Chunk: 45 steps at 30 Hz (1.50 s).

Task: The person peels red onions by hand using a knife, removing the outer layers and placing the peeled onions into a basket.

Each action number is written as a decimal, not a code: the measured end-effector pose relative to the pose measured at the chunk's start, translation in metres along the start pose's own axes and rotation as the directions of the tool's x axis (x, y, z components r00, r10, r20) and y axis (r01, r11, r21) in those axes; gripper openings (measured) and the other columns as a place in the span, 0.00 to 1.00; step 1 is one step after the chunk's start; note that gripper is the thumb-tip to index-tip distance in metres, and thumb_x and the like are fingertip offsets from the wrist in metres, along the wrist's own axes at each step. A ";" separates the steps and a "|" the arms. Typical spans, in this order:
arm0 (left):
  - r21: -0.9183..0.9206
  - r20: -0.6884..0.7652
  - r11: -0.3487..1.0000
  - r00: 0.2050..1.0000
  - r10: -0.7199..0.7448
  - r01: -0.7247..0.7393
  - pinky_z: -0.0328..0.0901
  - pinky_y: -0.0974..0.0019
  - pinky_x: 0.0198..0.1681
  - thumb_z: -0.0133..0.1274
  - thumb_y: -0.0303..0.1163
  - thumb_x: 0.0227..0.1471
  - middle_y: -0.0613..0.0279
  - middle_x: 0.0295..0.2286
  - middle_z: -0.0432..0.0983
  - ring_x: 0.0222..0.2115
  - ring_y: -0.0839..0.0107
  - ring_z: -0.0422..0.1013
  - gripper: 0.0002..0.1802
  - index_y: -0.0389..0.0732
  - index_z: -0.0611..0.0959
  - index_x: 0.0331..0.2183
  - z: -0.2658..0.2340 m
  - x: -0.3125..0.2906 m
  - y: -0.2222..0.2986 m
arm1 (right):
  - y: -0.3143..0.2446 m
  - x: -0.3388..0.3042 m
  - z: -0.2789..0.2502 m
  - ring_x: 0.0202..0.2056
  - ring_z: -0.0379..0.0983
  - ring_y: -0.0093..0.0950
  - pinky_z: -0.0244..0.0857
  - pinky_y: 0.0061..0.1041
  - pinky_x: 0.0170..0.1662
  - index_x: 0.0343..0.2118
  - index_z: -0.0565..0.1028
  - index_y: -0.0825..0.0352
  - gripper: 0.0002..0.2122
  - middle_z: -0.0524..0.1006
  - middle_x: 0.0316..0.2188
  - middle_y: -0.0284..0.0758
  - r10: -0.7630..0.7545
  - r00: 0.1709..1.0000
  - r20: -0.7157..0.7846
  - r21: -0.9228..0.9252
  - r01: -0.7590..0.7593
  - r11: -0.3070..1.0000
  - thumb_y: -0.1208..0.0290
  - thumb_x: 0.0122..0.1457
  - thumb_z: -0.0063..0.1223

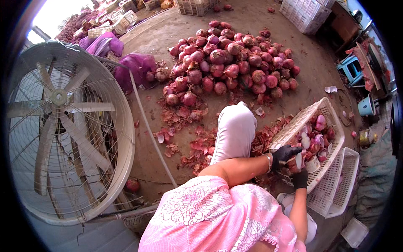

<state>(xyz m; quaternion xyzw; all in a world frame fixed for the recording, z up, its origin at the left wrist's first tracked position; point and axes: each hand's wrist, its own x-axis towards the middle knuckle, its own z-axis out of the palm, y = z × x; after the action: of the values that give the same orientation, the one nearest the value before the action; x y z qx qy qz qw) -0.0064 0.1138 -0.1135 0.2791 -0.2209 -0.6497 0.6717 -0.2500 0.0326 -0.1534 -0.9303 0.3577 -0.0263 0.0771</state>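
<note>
Both my hands wear black gloves and meet over the near-left side of a white plastic crate (336,121). My left hand (286,154) is closed on a red onion (293,164) with a pale, bare patch. Just below it, my right hand (300,179) is closed close against the same onion. What its fingers grip, if anything, is hidden. Inside the crate lie several onions (320,122), some partly peeled, showing white and pink, next to loose skins. A bracelet (269,163) circles my left wrist.
A large heap of red onions (226,59) lies ahead, with loose skins (201,149) scattered before it. On the left stands a big caged fan (58,97). Empty nested crates (350,180) sit right of the working crate; a blue stool (350,69) and stacked crates (304,17) stand farther off.
</note>
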 end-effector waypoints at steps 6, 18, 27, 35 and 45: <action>-0.327 0.048 0.935 0.991 -0.128 0.137 0.62 0.59 0.32 0.45 0.49 0.56 0.62 0.26 0.70 0.26 0.66 0.66 0.20 0.41 0.74 0.32 -0.032 0.016 0.017 | -0.117 0.020 -0.078 0.25 0.67 0.21 0.63 0.21 0.29 0.37 0.77 0.63 0.13 0.74 0.26 0.29 0.421 0.815 0.399 0.880 -0.469 0.072 0.61 0.57 0.45; -0.071 -0.018 0.953 0.955 -0.296 0.294 0.69 0.65 0.38 0.40 0.45 0.58 0.58 0.33 0.76 0.33 0.65 0.73 0.21 0.39 0.75 0.43 -0.057 -0.014 0.008 | -0.133 0.046 -0.101 0.20 0.71 0.32 0.66 0.28 0.26 0.24 0.73 0.66 0.08 0.73 0.18 0.37 0.370 0.922 0.117 0.847 -0.287 0.447 0.67 0.52 0.51; -0.510 0.160 0.628 0.782 -0.603 0.588 0.64 0.44 0.44 0.32 0.65 0.52 0.59 0.37 0.75 0.37 0.59 0.72 0.34 0.46 0.74 0.42 -0.033 -0.007 0.016 | -0.155 0.044 -0.079 0.31 0.73 0.47 0.67 0.41 0.36 0.30 0.76 0.65 0.09 0.75 0.24 0.48 0.336 0.939 -0.075 0.507 -0.254 0.824 0.66 0.51 0.51; -0.651 0.075 0.644 0.878 -0.473 0.402 0.68 0.57 0.36 0.32 0.63 0.54 0.61 0.26 0.73 0.26 0.63 0.70 0.31 0.45 0.75 0.31 -0.030 -0.001 0.017 | -0.140 -0.002 -0.086 0.41 0.72 0.44 0.65 0.39 0.45 0.46 0.71 0.66 0.21 0.76 0.38 0.48 0.274 0.899 0.341 0.192 -0.352 0.916 0.64 0.49 0.51; -0.576 -0.149 0.718 0.814 -0.561 0.390 0.66 0.56 0.36 0.32 0.63 0.54 0.67 0.27 0.73 0.29 0.67 0.70 0.28 0.52 0.76 0.36 -0.016 0.006 0.019 | -0.135 0.032 -0.097 0.36 0.74 0.46 0.67 0.40 0.41 0.35 0.77 0.69 0.15 0.76 0.31 0.52 0.216 0.869 0.445 0.094 -0.285 0.954 0.67 0.46 0.48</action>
<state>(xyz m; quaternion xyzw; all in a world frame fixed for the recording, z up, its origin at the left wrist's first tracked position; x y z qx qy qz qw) 0.0189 0.1096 -0.1136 0.2338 0.1531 -0.7836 0.5548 -0.1471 0.0978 -0.0359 -0.8495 0.4465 0.1615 0.2298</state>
